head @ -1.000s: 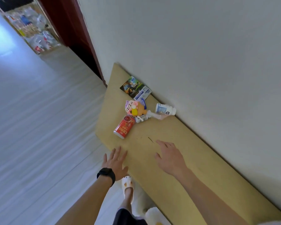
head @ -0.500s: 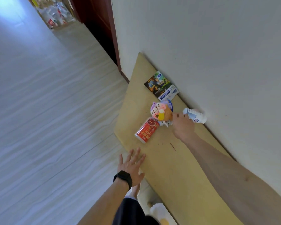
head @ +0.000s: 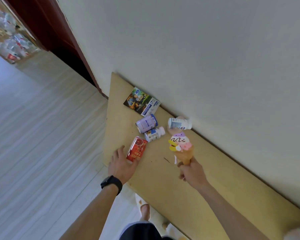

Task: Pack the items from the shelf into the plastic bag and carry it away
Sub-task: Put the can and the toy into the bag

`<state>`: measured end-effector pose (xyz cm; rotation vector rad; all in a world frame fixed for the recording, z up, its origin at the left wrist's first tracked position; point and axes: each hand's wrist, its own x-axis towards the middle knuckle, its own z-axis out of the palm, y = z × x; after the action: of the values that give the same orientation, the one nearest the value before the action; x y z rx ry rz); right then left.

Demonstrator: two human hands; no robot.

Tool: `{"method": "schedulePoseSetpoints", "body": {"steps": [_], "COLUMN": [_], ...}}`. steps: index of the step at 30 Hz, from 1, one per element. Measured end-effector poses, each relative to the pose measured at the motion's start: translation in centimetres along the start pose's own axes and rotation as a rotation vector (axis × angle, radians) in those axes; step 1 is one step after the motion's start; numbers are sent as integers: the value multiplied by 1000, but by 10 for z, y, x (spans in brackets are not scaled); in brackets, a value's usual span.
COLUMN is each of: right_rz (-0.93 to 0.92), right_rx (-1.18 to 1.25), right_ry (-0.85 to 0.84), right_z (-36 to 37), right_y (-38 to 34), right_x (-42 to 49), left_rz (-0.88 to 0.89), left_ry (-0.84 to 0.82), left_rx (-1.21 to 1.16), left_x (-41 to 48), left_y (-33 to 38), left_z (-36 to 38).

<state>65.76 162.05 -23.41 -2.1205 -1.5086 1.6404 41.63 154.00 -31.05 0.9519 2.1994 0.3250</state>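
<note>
1. My right hand [head: 191, 172] is closed around the narrow tip of the toy ice cream cone [head: 182, 148]. The cone's scoops point to 12 o'clock, toward the wall [head: 197, 49].
2. My left hand [head: 121, 163], with a black watch [head: 112, 183] on the wrist, is at the front edge of the shelf [head: 206, 179] and touches the near end of the red can [head: 136, 149].
3. The red can lies on its side. My thumb runs along its 9 o'clock side, but the other fingers are partly hidden under the can, so I cannot tell whether they have closed on it.
4. At 1 o'clock from the red can, just beside it, a small white bottle [head: 154, 134] lies on its side.
5. At 12 o'clock from the red can, just beyond that bottle, a purple can [head: 146, 122] also lies on its side.
6. A second white bottle [head: 179, 123] lies on its side against the wall, at 12 o'clock from the cone's scoops.
7. A printed carton [head: 142, 101] lies flat at 12 o'clock from the purple can, near it and close to the wall.
8. The pale floor [head: 42, 135] spreads out at 9 o'clock from the shelf, and a dark red door frame [head: 59, 40] stands at 11 o'clock.
9. My foot in a pale slipper [head: 141, 202] shows at 6 o'clock, below the shelf's edge.
</note>
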Motion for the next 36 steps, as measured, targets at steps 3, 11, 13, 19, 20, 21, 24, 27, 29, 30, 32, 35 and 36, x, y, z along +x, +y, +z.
{"method": "schedulePoseSetpoints", "body": {"steps": [3,11,13,19,20,21,24,27,29,30,32,35,36], "right_rz": [173,263,251,141,122,100,24,-28,-13,-5,28,94,107], "right_rx": [311,613,517,290,253,231,207,212,278,322,384,355,299], "right_ry": [-44,112,122,130,139,149,200,301,385,432,535,632,647], "right_z": [-16,-66,-80,-131,-143,-156,-201,-246,-271,-282,-303,-340,-353], "right_y": [46,149,172,238,249,261,300,346,380,396,425,456,465], "right_x": [-33,-107,-117,-156,-167,-177,-211,-251,-282,-298,-326,-349,-350], "left_rz": [-5,-212,-231,-148,-130,-111,-30,129,256,324,458,631,671], "left_ry": [-157,-70,-60,-117,-135,-153,-240,-350,-408,-427,-459,-512,-523], "left_rx": [67,-43,-59,-128,-158,-196,-327,-347,-354,-365,-393,-386,-371], "left_x": [25,-3,-29,-146,-169,-191,-257,-310,-348,-367,-402,-440,-448], "left_y": [20,31,26,48,61,76,131,197,245,270,318,371,383], "left_z": [9,43,55,112,126,141,188,227,245,250,256,260,263]}}
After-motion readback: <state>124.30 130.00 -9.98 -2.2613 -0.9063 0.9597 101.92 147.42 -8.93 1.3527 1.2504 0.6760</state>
